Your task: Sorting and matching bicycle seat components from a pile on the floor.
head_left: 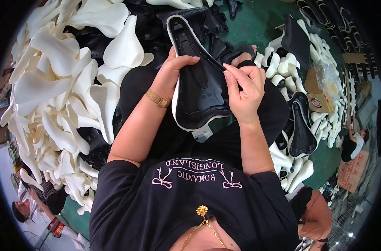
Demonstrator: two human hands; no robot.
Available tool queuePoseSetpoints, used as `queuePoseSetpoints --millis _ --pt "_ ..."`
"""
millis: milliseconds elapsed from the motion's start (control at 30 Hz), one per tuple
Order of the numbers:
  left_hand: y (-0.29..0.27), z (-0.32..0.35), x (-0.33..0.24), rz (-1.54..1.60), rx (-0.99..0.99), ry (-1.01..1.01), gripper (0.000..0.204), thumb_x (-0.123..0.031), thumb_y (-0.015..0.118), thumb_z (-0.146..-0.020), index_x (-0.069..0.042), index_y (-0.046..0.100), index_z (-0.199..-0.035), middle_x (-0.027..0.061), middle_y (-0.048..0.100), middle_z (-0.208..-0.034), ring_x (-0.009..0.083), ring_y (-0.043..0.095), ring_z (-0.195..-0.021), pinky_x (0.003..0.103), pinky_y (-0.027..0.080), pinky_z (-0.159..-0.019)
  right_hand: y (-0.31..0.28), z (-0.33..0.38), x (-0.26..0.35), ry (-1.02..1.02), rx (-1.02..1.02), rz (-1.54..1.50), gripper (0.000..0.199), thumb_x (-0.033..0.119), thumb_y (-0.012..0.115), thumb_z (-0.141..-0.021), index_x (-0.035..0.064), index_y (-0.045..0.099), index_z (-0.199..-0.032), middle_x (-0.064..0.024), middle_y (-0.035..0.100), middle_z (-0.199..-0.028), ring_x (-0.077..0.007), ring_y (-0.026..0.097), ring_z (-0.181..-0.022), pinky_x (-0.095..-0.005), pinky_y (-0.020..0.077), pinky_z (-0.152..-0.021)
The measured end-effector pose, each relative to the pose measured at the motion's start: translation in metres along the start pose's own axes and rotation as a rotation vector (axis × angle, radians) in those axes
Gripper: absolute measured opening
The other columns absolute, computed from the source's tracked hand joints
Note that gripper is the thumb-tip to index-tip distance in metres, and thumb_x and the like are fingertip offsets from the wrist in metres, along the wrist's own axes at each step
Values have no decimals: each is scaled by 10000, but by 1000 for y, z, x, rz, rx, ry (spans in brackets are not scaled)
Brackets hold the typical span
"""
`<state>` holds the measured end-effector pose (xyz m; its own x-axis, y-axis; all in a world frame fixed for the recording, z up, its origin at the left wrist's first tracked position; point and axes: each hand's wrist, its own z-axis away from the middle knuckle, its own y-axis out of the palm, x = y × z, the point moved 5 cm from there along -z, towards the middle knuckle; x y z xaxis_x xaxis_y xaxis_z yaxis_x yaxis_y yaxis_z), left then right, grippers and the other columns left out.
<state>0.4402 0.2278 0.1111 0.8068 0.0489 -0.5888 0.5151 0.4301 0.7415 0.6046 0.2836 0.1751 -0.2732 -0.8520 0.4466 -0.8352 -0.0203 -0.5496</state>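
A bicycle saddle point(198, 92), its black plastic base facing up and white foam showing round the rim, lies over my lap with its narrow nose pointing away from me. My left hand point(173, 73) grips its left edge, thumb resting on the black base and fingers hidden underneath. On the opposite edge, my right hand point(245, 85) pinches the rim between thumb and index finger, the other fingers curled. Whether that pinch takes in foam, plastic or both is too small to tell.
White foam saddle pads point(52, 88) pile high at my left. Black plastic saddle bases point(144, 21) lie beyond the lap. Right of me, another black-based saddle point(302, 134) rests among white pads, near a cardboard box point(318, 90). Other people sit at both sides.
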Motion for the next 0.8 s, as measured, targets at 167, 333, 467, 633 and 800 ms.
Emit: queuePoseSetpoints --millis 167,333,467,633,800 --pt "-4 -3 -1 -28 -14 -5 468 65 565 -762 -64 430 -1191 122 575 -978 237 639 -821 362 576 -736 0 -4 -5 31 11 -27 229 93 770 -714 105 729 -939 -15 507 -801 -192 446 -746 -300 380 -650" --pt "-3 -1 -7 14 -14 34 473 67 550 -767 -66 438 -1206 110 577 -989 239 627 -861 365 558 -778 12 25 -36 855 314 -918 575 185 741 -822 -7 491 -1303 -84 582 -1117 -128 543 -1020 -248 435 -894" --pt "-6 0 -4 -19 15 75 442 27 580 -807 -71 431 -1212 100 591 -1001 229 630 -881 354 554 -779 25 52 -37 1022 247 -985 352 139 696 -848 -18 602 -1150 -22 643 -965 -74 573 -861 -209 451 -799" --pt "1 -2 7 -59 69 -50 335 -248 606 -924 -58 507 -1180 65 630 -1032 167 636 -881 307 535 -797 10 52 -41 931 132 -880 314 117 686 -850 -27 618 -1120 -13 639 -927 -69 565 -821 -212 456 -759" --pt "5 15 6 -331 187 -157 495 -348 593 -925 -36 464 -1287 48 618 -1089 127 622 -933 276 525 -787 -2 55 -57 878 80 -765 311 115 682 -853 -26 621 -1123 -17 638 -927 -74 566 -820 -212 454 -761"
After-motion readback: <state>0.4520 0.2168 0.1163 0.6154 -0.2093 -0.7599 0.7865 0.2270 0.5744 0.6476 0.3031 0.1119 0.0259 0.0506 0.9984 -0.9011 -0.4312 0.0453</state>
